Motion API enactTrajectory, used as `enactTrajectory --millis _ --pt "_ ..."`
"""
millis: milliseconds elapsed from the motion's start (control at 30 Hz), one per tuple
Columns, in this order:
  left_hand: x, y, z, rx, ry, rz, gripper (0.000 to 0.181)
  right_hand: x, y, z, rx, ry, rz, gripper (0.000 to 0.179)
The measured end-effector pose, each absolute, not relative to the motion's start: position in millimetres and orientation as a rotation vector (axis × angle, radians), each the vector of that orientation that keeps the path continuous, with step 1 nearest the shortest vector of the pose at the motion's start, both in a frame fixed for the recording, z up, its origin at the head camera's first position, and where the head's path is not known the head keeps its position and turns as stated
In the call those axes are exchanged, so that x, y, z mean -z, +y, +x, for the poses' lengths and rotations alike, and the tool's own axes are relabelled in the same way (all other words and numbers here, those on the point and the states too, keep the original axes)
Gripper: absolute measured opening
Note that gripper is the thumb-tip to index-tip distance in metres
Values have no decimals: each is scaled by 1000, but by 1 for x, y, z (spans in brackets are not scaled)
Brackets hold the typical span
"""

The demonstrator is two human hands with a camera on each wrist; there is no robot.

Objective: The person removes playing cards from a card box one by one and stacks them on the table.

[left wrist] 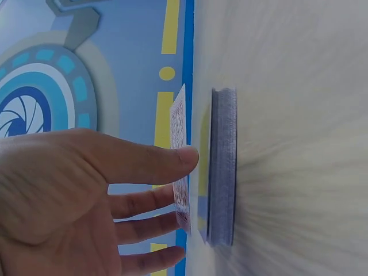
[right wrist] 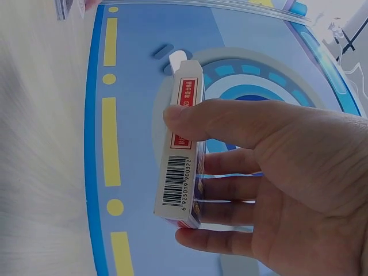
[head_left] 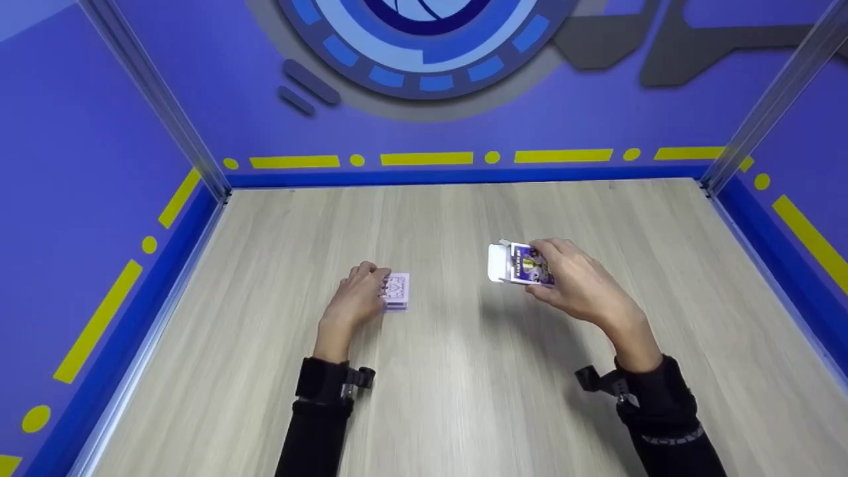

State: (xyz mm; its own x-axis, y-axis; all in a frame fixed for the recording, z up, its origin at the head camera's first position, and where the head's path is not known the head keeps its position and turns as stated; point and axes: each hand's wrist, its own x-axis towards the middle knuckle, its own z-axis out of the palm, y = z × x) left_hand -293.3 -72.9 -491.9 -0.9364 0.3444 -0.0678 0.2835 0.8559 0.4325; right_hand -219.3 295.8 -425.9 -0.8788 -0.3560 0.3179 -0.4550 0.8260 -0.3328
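Note:
My left hand (head_left: 354, 298) pinches a patterned playing card (left wrist: 180, 123) between thumb and fingertips. Just beneath that card, a squared deck of playing cards (left wrist: 223, 167) lies flat on the table, a narrow gap showing between the two in the left wrist view. To the right, my right hand (head_left: 576, 278) holds a small card box (head_left: 530, 265) raised over the table, thumb on one narrow side and fingers on the other. The box's white end flap (head_left: 498, 263) hangs open toward the left. A barcode and a red label mark the box's side (right wrist: 178, 178) in the right wrist view.
A wooden tabletop (head_left: 424, 397) spreads under both hands. Blue printed panels with yellow dashes enclose it at the back (head_left: 424, 132), left (head_left: 73, 218) and right (head_left: 808, 165), joined by metal corner posts.

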Motion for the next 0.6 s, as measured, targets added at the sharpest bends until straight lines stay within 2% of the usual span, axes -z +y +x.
enactTrajectory --millis 600 --pt "498 -75 -296 -663 2830 470 58 425 295 -219 -601 -2791 619 66"
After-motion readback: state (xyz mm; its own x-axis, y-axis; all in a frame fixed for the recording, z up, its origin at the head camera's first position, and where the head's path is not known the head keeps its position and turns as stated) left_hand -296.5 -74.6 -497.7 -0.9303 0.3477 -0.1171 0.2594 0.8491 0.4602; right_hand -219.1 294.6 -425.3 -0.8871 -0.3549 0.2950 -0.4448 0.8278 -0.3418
